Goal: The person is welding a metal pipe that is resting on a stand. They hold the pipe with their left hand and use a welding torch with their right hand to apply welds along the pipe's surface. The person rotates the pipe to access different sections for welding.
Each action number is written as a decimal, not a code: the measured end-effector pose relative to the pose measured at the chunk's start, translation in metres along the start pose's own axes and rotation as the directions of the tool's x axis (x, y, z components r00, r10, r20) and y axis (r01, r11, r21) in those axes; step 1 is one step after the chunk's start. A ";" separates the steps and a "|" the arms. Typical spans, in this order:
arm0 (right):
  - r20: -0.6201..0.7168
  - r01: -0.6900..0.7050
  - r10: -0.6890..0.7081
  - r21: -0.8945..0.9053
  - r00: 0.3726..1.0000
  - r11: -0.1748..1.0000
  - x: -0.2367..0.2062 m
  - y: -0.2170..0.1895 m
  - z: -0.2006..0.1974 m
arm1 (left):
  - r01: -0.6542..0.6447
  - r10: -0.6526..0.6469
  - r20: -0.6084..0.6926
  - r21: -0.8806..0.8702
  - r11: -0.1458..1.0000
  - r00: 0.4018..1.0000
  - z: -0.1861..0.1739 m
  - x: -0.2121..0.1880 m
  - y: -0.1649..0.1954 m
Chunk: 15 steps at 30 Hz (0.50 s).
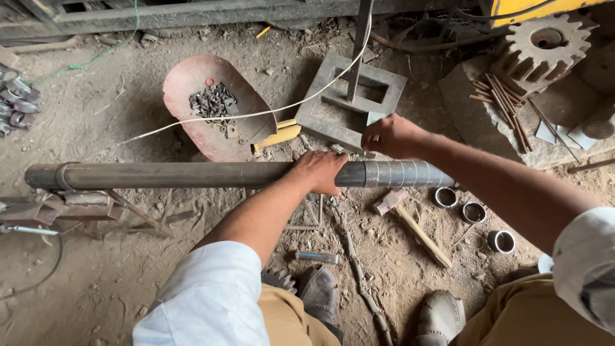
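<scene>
A long dark steel pipe [179, 174] lies level across the view, its right end wrapped in shiny metal sleeves [403, 173]. My left hand [320, 170] rests over the pipe near the start of the sleeves, fingers curled on it. My right hand [387, 136] hovers just behind the pipe above the sleeves, fingers pinched together; whether it holds something small I cannot tell.
A hammer [413, 224] lies on the dirt below the pipe, with three short metal rings [474, 211] beside it. A rusty pan of small parts [214, 106] and a square steel frame [352, 96] sit behind. A large gear [544, 45] and rods are at the upper right.
</scene>
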State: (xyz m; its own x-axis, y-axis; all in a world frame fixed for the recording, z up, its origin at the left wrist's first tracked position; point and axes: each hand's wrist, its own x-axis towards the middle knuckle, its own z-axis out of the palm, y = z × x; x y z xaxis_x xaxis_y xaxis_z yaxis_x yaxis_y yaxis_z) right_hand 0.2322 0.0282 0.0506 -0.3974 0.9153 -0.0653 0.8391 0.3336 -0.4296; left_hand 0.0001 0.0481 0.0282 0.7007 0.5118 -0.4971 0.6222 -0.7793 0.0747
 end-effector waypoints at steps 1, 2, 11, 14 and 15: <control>-0.009 0.017 -0.017 -0.021 1.000 1.000 0.003 -0.001 -0.002 | 0.004 -0.004 -0.012 0.007 1.000 1.000 0.002 0.000 0.000; -0.010 0.032 -0.032 -0.032 0.999 0.999 0.005 -0.002 -0.002 | 0.009 -0.008 -0.025 0.014 1.000 1.000 0.004 0.001 -0.001; -0.141 0.187 -0.183 0.014 0.973 0.982 -0.009 -0.009 -0.002 | -0.029 0.044 -0.166 0.090 0.995 0.985 0.031 -0.002 -0.006; -0.142 0.101 -0.101 -0.006 0.985 0.995 -0.014 -0.018 0.007 | 0.003 0.015 -0.142 0.127 0.992 0.990 0.034 0.001 -0.003; -0.128 0.066 -0.068 -0.017 0.989 0.998 -0.015 -0.020 0.010 | 0.013 0.006 -0.154 0.122 0.992 0.988 0.036 0.001 -0.001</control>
State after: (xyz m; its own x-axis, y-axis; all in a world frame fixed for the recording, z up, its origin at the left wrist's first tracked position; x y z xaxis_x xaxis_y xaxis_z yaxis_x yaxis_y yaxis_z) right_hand 0.2176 0.0052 0.0512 -0.4027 0.9118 0.0797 0.8170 0.3974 -0.4178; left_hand -0.0125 0.0358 -0.0032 0.7496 0.5568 -0.3580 0.5840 -0.8108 -0.0383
